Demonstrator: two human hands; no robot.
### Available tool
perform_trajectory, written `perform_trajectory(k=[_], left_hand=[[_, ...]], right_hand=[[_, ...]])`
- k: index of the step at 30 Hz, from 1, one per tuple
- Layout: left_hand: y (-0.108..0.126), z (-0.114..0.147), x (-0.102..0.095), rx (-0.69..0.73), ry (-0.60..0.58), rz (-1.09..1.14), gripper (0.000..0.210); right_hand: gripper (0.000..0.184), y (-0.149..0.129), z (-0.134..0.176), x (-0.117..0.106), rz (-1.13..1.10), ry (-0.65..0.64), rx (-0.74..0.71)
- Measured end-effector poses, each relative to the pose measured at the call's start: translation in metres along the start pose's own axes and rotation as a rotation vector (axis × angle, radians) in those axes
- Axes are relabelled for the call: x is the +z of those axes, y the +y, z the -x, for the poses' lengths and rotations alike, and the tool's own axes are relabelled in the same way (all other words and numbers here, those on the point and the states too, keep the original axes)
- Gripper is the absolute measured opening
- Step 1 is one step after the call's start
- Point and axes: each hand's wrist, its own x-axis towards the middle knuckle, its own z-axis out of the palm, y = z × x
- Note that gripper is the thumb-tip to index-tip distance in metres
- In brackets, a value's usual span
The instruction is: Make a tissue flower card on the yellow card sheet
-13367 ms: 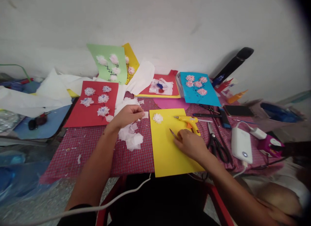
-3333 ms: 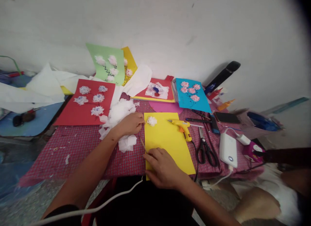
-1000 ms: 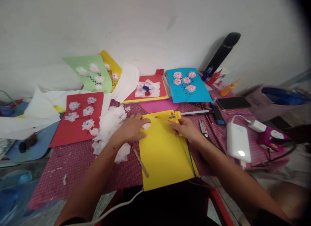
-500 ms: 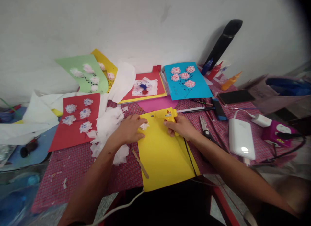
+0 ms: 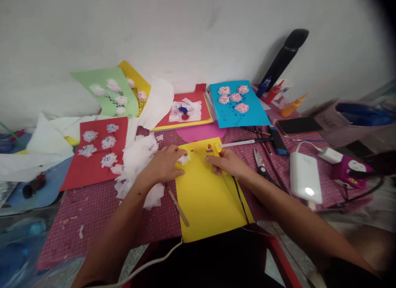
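A yellow hot glue gun, with a white glue stick in its back end, is gripped in my right hand. Its nozzle points left over the top of a yellow paper sheet. On that sheet's upper left lies a small white crumpled paper flower. My left hand rests beside the flower, thumb and fingers apart around its left side; whether the fingertips touch it I cannot tell. Beneath my left wrist spreads a heap of torn white tissue.
Flower pictures on red, green and blue card surround the work. A craft stick lies left of the sheet. Scissors, a white power bank and paint bottles are at right. The black cord crosses the sheet.
My right hand has tilted the glue gun slightly and its nozzle has shifted a little left, closer to the flower. My left hand has hardly moved.
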Motion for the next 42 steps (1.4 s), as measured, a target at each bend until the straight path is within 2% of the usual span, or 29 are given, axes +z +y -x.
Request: perform_trajectory(k=[8,13,15,17,19,23,25,28,30,34,38,42], left_hand=[[0.000,0.001,0.002,-0.017,0.041,0.029,0.059],[0.001,0.005,-0.003,-0.003,0.007,0.039,0.073],[-0.002,0.013,-0.002,-0.007,0.074,0.124,0.084],[-0.007,0.028,0.004,-0.006,0.206,0.217,0.089],[-0.012,0.045,0.012,-0.031,0.327,0.248,0.082],[-0.015,0.065,0.028,-0.140,0.456,0.192,0.055],[-0.015,0.058,0.030,-0.191,0.436,0.143,0.046],[-0.015,0.030,0.024,-0.256,0.330,0.096,0.039],[-0.017,0.008,0.017,-0.345,0.250,0.131,0.032],[-0.025,-0.023,0.005,-0.378,0.195,0.226,0.026],[-0.031,-0.031,-0.005,-0.392,0.174,0.394,0.012],[-0.018,-0.024,-0.008,-0.354,0.257,0.622,0.006]], right_hand=[[0.029,0.003,0.009,-0.005,-0.015,0.069,-0.002],[0.035,0.000,0.031,-0.013,0.050,0.103,0.017],[0.036,0.003,0.042,-0.017,0.003,0.130,0.015],[0.036,0.009,0.054,-0.021,-0.106,0.135,0.000],[0.035,0.017,0.066,-0.025,-0.250,0.131,-0.022],[0.034,0.032,0.084,-0.028,-0.452,0.188,-0.056],[0.033,0.037,0.088,-0.026,-0.489,0.224,-0.062],[0.032,0.041,0.088,-0.021,-0.468,0.269,-0.069],[0.032,0.043,0.088,-0.016,-0.405,0.290,-0.079],[0.033,0.047,0.087,-0.011,-0.232,0.315,-0.128],[0.035,0.052,0.087,-0.010,-0.148,0.309,-0.183],[0.033,0.055,0.090,-0.012,-0.171,0.289,-0.218]])
